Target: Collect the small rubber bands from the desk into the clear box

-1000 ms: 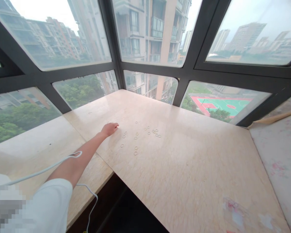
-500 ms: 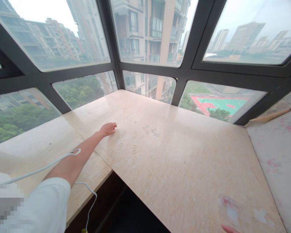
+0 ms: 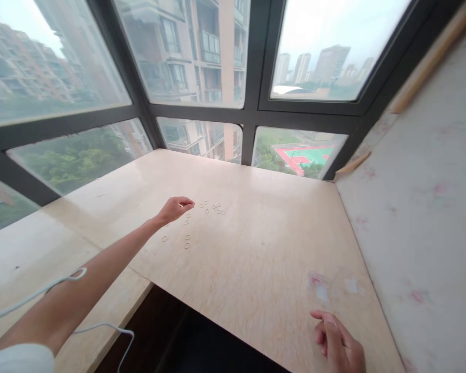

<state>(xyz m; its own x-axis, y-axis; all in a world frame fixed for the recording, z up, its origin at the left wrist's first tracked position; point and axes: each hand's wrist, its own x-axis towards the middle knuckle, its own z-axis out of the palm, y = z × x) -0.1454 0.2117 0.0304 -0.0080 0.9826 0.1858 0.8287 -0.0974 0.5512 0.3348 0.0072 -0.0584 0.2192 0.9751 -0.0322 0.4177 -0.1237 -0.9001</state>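
Observation:
My left hand [image 3: 175, 208] reaches out over the table, thumb and fingers pinched together. Whatever may be between its fingertips is too small to make out. Close by lie several small thin rings, pale and wire-like: a loose cluster [image 3: 214, 207] just right of the fingertips, and others, such as one ring [image 3: 187, 245], below the hand. My right hand [image 3: 338, 344] is at the lower right over the table's near part, well apart from the rings. Its index finger points left, the other fingers are loosely bent, and nothing shows in it.
The marbled tabletop [image 3: 248, 259] meets dark window frames [image 3: 202, 111] at the back and a flowered wall [image 3: 411, 233] on the right. A clear plastic packet [image 3: 319, 287] lies near my right hand. A white cable [image 3: 34, 298] crosses my left forearm. A dark gap [image 3: 186, 336] opens below the table's front edge.
The view has turned to the right. My left hand has moved rightward across the rings, closer to the cluster. My right hand, earlier only a fingertip at the bottom edge, has come into view.

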